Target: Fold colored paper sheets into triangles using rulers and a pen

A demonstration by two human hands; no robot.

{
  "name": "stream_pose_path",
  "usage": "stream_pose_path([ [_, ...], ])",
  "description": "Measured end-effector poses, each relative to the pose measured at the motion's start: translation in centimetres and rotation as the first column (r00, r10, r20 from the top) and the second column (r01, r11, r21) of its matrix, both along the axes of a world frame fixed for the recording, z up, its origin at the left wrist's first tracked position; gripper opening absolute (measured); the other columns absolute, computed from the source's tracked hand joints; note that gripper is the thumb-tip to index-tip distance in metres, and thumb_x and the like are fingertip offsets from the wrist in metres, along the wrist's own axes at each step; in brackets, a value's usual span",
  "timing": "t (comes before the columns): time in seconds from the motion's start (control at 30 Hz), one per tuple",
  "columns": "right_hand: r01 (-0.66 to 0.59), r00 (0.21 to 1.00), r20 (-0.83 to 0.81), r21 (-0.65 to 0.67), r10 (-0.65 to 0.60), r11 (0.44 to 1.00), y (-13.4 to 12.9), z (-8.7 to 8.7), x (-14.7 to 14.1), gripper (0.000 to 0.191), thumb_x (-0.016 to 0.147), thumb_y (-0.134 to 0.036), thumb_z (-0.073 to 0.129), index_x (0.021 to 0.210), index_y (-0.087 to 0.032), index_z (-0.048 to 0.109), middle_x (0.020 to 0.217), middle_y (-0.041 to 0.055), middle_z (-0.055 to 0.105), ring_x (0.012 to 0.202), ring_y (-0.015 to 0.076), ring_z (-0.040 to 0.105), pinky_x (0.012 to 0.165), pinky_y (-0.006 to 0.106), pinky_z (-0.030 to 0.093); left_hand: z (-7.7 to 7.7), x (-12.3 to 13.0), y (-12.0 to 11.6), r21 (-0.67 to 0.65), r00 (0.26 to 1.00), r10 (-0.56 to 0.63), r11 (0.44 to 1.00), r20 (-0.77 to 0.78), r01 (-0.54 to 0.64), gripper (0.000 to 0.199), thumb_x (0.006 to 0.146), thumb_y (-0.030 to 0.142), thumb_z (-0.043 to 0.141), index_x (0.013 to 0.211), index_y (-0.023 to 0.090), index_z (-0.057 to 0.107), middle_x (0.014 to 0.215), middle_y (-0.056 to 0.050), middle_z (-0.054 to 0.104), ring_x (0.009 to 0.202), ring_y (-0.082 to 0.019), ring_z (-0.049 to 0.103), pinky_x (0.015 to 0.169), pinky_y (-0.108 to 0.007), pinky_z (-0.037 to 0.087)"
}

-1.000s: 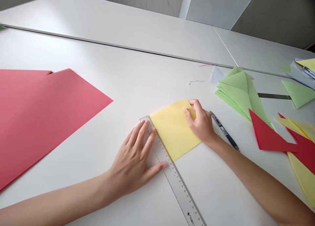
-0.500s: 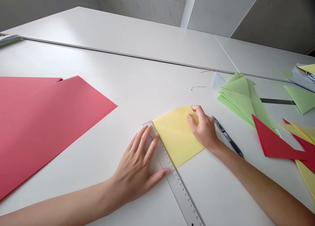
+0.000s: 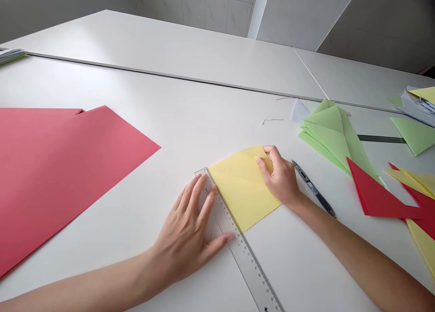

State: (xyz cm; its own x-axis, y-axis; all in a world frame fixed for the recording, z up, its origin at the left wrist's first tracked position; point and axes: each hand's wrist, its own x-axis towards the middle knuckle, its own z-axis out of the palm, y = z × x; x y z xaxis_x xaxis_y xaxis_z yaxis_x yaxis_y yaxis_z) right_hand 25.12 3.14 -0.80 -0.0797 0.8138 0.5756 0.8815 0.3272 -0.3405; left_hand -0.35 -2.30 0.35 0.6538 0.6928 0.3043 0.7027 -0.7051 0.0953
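**Yellow paper (image 3: 242,195) held against a clear ruler (image 3: 251,269) on a crowded worktable**

Seen from the head-worn camera, the left hand (image 3: 183,232) lies splayed and open, its fingertips resting on the ruler and holding nothing. The right hand (image 3: 280,178) bends its fingers over the far corner of the yellow paper, pinning it down. The paper sits near the table's middle, its left edge along the ruler. Work already done lies to the right: a stack of folded green paper (image 3: 328,133), a red paper cutout (image 3: 377,196) and yellow paper pieces (image 3: 423,246). A black pen (image 3: 314,189) lies just beside the right hand. To the left, a large pink paper sheet (image 3: 68,180) lies flat and unfolded on the white table (image 3: 210,122).
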Motion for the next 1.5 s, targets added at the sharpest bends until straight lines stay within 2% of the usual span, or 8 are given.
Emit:
stream_pose_path([
  [0.33,-0.005,1.0,-0.006,-0.011,0.005,1.0,0.05,-0.04,0.05,0.007,0.094,-0.027,0.046,0.098,-0.021,0.048,0.069,-0.0017,0.059,0.047,0.0116,0.047,0.047,0.022,0.034,0.03,-0.06,-0.11,0.016,1.0,-0.008,1.0,-0.014,0.009,0.081,0.092,0.065,0.042,0.141,0.001,0.036,0.148,-0.029,0.028,0.136,-0.043,0.032,0.096,-0.055,0.048],
  [0.53,-0.005,1.0,-0.005,-0.02,0.005,1.0,0.03,0.1,0.02,0.007,0.094,-0.027,0.045,0.096,-0.022,0.048,0.067,-0.0027,0.056,0.045,0.011,0.043,0.045,0.022,0.032,-0.03,-0.11,-0.07,0.018,1.0,-0.012,1.0,-0.012,0.012,0.081,0.092,0.065,0.042,0.142,0.001,0.033,0.149,-0.029,0.026,0.136,-0.043,0.031,0.096,-0.055,0.048],
  [0.83,-0.009,1.0,0.0,-0.009,0.009,1.0,0.08,0.04,0.08,0.006,0.094,-0.025,0.046,0.097,-0.021,0.048,0.069,-0.0025,0.058,0.046,0.011,0.044,0.046,0.022,0.033,0.1,0.05,0.11,0.002,1.0,-0.018,1.0,0.001,0.018,0.079,0.092,0.066,0.042,0.138,0.002,0.039,0.147,-0.029,0.03,0.136,-0.043,0.032,0.098,-0.056,0.047],
  [1.13,-0.012,1.0,0.001,-0.001,0.012,1.0,0.06,0.19,0.06,0.004,0.093,-0.024,0.046,0.096,-0.022,0.048,0.065,-0.0044,0.053,0.045,0.0109,0.044,0.046,0.022,0.033,0.03,0.03,0.09,-0.009,1.0,-0.014,1.0,-0.007,0.014,0.08,0.092,0.065,0.042,0.141,0.002,0.035,0.148,-0.029,0.028,0.138,-0.042,0.03,0.098,-0.055,0.047],
  [1.5,-0.008,1.0,-0.015,-0.017,0.008,1.0,0.08,0.26,0.02,0.006,0.094,-0.026,0.045,0.096,-0.022,0.048,0.069,-0.0028,0.058,0.046,0.0112,0.045,0.047,0.022,0.034,0.08,0.05,0.09,-0.017,1.0,0.001,1.0,0.004,-0.001,0.078,0.091,0.065,0.043,0.142,0.005,0.034,0.148,-0.027,0.03,0.137,-0.041,0.031,0.099,-0.055,0.047],
])
